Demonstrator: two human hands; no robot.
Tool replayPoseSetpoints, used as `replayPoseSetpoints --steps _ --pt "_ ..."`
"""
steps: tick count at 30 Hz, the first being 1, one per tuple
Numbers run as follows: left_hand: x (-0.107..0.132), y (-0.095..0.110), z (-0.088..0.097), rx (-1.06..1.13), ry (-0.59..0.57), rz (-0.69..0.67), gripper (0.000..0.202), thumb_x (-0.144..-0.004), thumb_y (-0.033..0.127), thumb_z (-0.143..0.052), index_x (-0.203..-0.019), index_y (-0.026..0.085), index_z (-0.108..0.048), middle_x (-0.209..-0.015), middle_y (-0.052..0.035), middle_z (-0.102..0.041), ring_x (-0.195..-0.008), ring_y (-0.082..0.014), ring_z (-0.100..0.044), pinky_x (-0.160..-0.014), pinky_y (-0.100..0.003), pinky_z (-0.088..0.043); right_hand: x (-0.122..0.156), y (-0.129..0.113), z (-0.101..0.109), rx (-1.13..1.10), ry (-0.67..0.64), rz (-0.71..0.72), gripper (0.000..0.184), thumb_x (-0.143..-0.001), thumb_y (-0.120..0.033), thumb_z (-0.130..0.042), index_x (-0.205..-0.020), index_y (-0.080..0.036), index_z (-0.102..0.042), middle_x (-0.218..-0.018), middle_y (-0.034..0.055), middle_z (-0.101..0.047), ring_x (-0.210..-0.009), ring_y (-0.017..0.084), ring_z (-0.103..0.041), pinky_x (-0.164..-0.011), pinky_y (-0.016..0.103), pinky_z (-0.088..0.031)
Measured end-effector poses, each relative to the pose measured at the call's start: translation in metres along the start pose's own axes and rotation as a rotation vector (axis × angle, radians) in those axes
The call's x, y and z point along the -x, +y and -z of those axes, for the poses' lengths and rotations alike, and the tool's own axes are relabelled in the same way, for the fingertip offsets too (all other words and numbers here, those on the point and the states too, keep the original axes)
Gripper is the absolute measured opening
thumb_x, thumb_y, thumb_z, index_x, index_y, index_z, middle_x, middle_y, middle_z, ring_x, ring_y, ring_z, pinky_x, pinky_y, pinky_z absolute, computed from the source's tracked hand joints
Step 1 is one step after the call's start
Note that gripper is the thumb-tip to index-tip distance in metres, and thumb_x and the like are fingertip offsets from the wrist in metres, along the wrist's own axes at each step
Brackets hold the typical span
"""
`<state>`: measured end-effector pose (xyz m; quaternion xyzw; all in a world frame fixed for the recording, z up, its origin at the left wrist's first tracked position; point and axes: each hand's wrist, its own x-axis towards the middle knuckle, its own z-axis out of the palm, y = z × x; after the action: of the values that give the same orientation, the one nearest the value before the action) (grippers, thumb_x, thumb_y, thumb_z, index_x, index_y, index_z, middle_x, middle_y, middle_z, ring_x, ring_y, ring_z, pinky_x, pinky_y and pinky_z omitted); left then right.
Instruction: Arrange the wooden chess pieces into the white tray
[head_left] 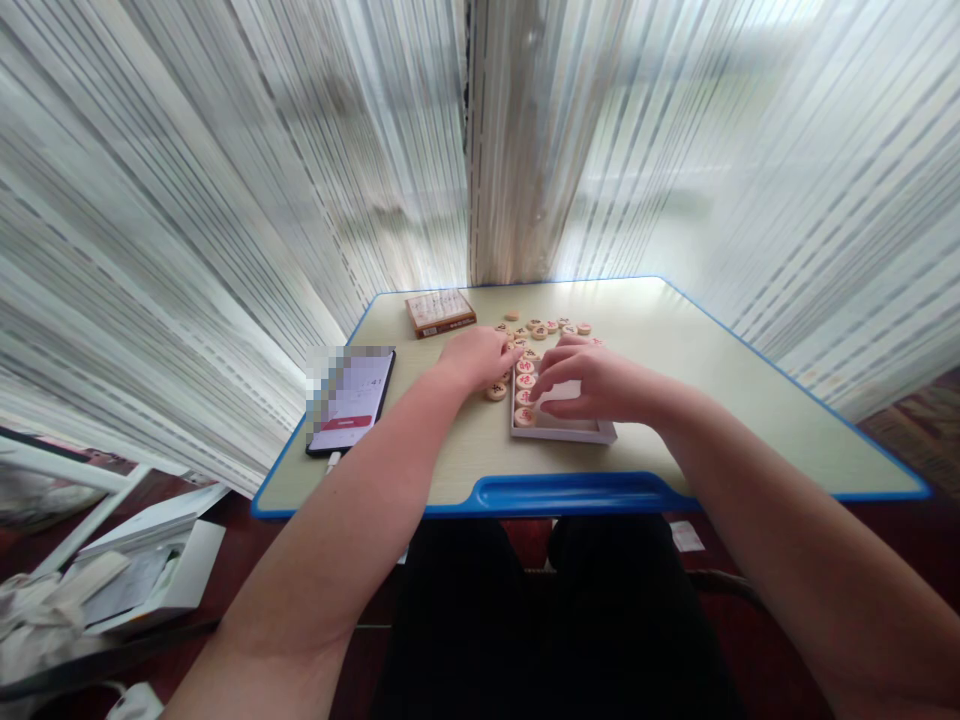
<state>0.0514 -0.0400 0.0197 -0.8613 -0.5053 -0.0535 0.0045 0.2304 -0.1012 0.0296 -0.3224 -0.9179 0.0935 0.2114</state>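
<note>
A shallow white box (564, 432) sits near the front of the table. Along its left side runs a column of round wooden xiangqi pieces with red characters, such as this front piece (524, 417). My right hand (585, 382) hovers over the box, fingers bent and apart, fingertips beside that column; no piece shows between them. Left of the box, my left hand (480, 357) reaches down among loose xiangqi pieces, its fingers curled together. Whatever they may hold is hidden. One loose piece with a black character (496, 391) lies just below this hand.
More loose pieces (539, 331) are scattered behind the box. A brown-sided flat box (441, 313) lies at the back left. A phone (352, 405) with a cable rests at the left edge. The table (750, 420) has a blue rim and front tray (577, 492); curtains hang behind.
</note>
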Motion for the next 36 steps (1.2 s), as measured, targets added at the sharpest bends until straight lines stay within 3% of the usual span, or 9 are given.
replayPoseSetpoints --steps 3,5,9,12,14,18,24,29,36 --pt "-0.001 -0.001 -0.001 0.013 0.013 0.004 0.046 -0.09 0.046 -0.031 -0.089 0.017 -0.067 -0.097 -0.0098 -0.067 -0.089 -0.0222 -0.062 -0.071 -0.028 -0.045 -0.002 0.003 -0.002 0.021 0.035 -0.015 0.016 -0.072 -0.015 -0.059 -0.077 -0.021 -0.073 -0.073 0.0032 -0.065 -0.075 0.017 -0.054 -0.075 0.029 -0.044" --pt "-0.001 -0.002 -0.002 0.019 0.017 0.01 0.045 -0.091 0.042 -0.03 -0.089 0.018 -0.067 -0.097 -0.0098 -0.067 -0.09 -0.0221 -0.062 -0.073 -0.028 -0.045 -0.002 0.011 0.0 0.096 0.161 -0.131 0.02 -0.074 -0.014 -0.054 -0.077 -0.02 -0.072 -0.074 0.0043 -0.065 -0.075 0.017 -0.056 -0.075 0.03 -0.045" --pt "-0.002 -0.003 -0.003 0.01 0.016 0.009 0.041 -0.09 0.036 -0.031 -0.089 0.017 -0.067 -0.098 -0.0108 -0.068 -0.09 -0.022 -0.062 -0.075 -0.029 -0.047 0.005 0.044 0.012 0.252 0.515 -0.732 0.027 -0.077 -0.015 -0.046 -0.088 -0.017 -0.072 -0.086 0.0074 -0.066 -0.08 0.018 -0.059 -0.076 0.03 -0.045" --pt "-0.003 -0.004 -0.005 0.006 0.01 0.011 0.032 -0.087 0.028 -0.036 -0.089 0.019 -0.067 -0.098 -0.0092 -0.068 -0.089 -0.0213 -0.063 -0.076 -0.029 -0.048 0.016 0.069 0.02 0.178 0.393 -1.028 0.033 -0.077 -0.011 -0.045 -0.097 -0.016 -0.07 -0.094 0.0099 -0.066 -0.087 0.019 -0.061 -0.078 0.029 -0.046" --pt "-0.005 -0.006 -0.007 0.046 0.038 0.015 0.028 -0.084 0.02 -0.039 -0.093 0.02 -0.066 -0.1 -0.0065 -0.068 -0.091 -0.019 -0.062 -0.078 -0.027 -0.048 0.02 0.079 0.019 0.2 0.345 -1.105 0.039 -0.076 -0.007 -0.046 -0.107 -0.016 -0.067 -0.108 0.0132 -0.062 -0.091 0.021 -0.061 -0.082 0.03 -0.046" --pt "-0.009 -0.013 -0.013 0.107 0.1 0.0 0.03 -0.077 0.01 -0.045 -0.096 0.019 -0.066 -0.107 -0.0066 -0.067 -0.097 -0.0178 -0.061 -0.086 -0.027 -0.047 0.019 0.084 0.008 0.19 0.306 -0.947 0.039 -0.079 -0.009 -0.044 -0.109 -0.016 -0.067 -0.112 0.0143 -0.061 -0.097 0.022 -0.06 -0.089 0.03 -0.043" --pt "-0.01 -0.018 -0.02 0.153 0.103 -0.057 0.042 -0.073 0.0 -0.046 -0.105 0.019 -0.066 -0.119 -0.0089 -0.061 -0.106 -0.0192 -0.058 -0.092 -0.029 -0.045 0.012 0.078 -0.003 0.158 0.208 -0.835 0.026 -0.075 -0.012 -0.051 -0.087 -0.017 -0.073 -0.095 0.0094 -0.068 -0.087 0.02 -0.061 -0.079 0.027 -0.046" --pt "-0.013 -0.021 -0.021 0.168 0.156 0.016 0.066 -0.071 -0.006 -0.041 -0.132 0.017 -0.047 -0.129 -0.0124 -0.056 -0.117 -0.0196 -0.053 -0.096 -0.03 -0.043 0.013 0.078 0.0 0.203 0.359 -0.769 0.032 -0.082 -0.013 -0.043 -0.097 -0.017 -0.071 -0.101 0.0091 -0.064 -0.087 0.017 -0.06 -0.081 0.025 -0.044" --pt "-0.014 -0.025 -0.024 0.112 0.076 0.062 0.06 -0.071 -0.003 -0.043 -0.124 0.023 -0.056 -0.124 -0.0103 -0.061 -0.112 -0.0225 -0.057 -0.092 -0.034 -0.045 0.015 0.102 -0.004 0.218 0.401 -0.835 0.037 -0.081 -0.009 -0.04 -0.103 -0.013 -0.07 -0.107 0.0118 -0.064 -0.099 0.019 -0.059 -0.093 0.027 -0.041"
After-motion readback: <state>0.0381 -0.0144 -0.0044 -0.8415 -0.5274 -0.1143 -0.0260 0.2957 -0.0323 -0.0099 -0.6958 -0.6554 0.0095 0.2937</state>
